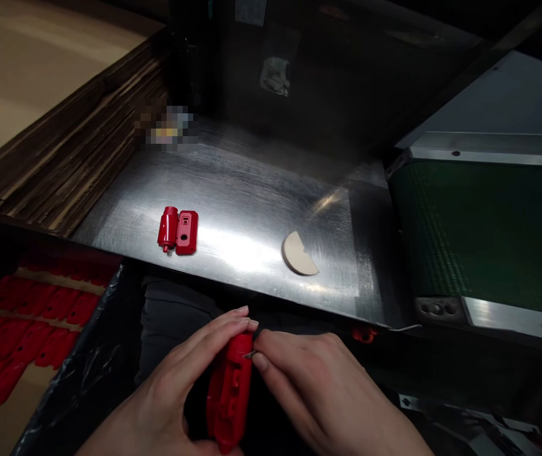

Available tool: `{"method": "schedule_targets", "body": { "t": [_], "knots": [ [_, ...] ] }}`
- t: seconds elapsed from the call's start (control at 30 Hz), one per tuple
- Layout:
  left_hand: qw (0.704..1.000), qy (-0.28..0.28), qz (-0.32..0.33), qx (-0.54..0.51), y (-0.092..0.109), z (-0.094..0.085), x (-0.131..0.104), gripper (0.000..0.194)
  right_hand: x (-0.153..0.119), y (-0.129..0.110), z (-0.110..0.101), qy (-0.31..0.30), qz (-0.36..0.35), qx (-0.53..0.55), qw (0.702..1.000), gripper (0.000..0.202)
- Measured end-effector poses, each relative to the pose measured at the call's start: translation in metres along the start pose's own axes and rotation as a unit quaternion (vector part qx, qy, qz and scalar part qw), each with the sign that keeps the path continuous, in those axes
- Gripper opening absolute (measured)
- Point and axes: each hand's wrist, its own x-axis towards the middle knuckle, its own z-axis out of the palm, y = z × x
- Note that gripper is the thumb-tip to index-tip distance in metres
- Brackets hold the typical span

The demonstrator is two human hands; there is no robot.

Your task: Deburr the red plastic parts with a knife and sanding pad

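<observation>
My left hand [168, 386] grips a red plastic part [241, 392] at the front edge of the metal table, its fingers over the top end and the thumb low down. Slots and ribs show along the side of this part. Close beside it, my right hand [321, 380] is closed in a pinch. A thin metal tip [249, 355] juts from between its thumb and finger to the red part's upper side; the rest is hidden in the hand. On the table lie another red plastic part [186, 233] with a cylinder along one side, and a beige half-round piece [299, 254].
A stack of cardboard sheets [61, 69] stands at the left. Below it, a box lined with dark plastic [87, 373] holds rows of red parts [37, 297]. A green conveyor belt [489, 234] runs at the right of the metal table [251, 183].
</observation>
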Motion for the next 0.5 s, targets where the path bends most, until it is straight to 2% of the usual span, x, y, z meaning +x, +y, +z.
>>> {"method": "schedule_targets", "body": {
  "t": [0.23, 0.5],
  "knots": [
    [0.999, -0.018, -0.028, -0.034, 0.002, -0.003, 0.004, 0.126, 0.005, 0.006, 0.006, 0.074, -0.013, -0.064, 0.995, 0.040],
    [0.999, -0.025, -0.022, -0.028, 0.001, -0.001, 0.004, 0.126, 0.000, 0.009, 0.007, 0.083, -0.009, -0.020, 0.996, 0.032]
  ]
}}
